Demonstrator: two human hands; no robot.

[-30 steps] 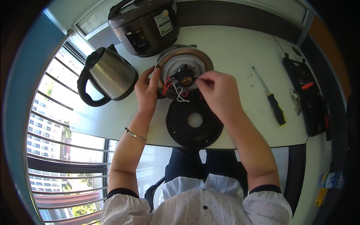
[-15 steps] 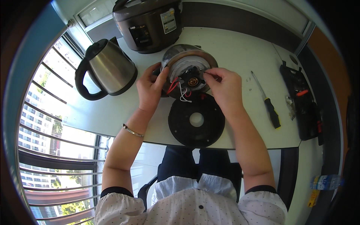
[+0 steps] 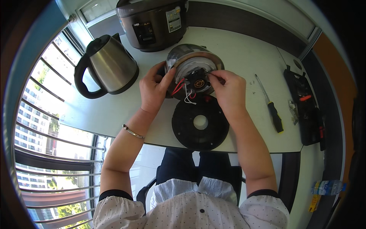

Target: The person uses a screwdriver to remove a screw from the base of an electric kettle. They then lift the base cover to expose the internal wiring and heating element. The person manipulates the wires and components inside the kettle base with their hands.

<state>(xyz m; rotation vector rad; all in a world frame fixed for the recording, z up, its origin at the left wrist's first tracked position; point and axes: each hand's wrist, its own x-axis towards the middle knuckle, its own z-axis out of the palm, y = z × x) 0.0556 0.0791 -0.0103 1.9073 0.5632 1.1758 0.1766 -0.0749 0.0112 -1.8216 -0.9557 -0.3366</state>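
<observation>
A steel kettle body (image 3: 196, 55) lies on its side with its underside turned toward me. In the middle of that underside sits a black connector (image 3: 198, 82) with a copper-coloured ring, and red and white wires (image 3: 185, 91) hang loose from it. My left hand (image 3: 155, 87) grips the left rim of the kettle body, thumb on the edge. With its fingertips pinched together, my right hand (image 3: 229, 88) touches the right side of the connector; anything small between them is hidden. Just below lies a round black base cover (image 3: 183, 131) with a central hole.
A second steel kettle (image 3: 110, 65) stands upright on the left, before a dark rice cooker (image 3: 152, 28). To the right lie a screwdriver (image 3: 271, 108), several tiny parts and a black tool case (image 3: 303, 103). A plastic bottle (image 3: 328, 187) is at the lower right.
The whole view has shifted slightly. My hands keep nearly the same hold on the kettle body and connector, and the other things stay in place.
</observation>
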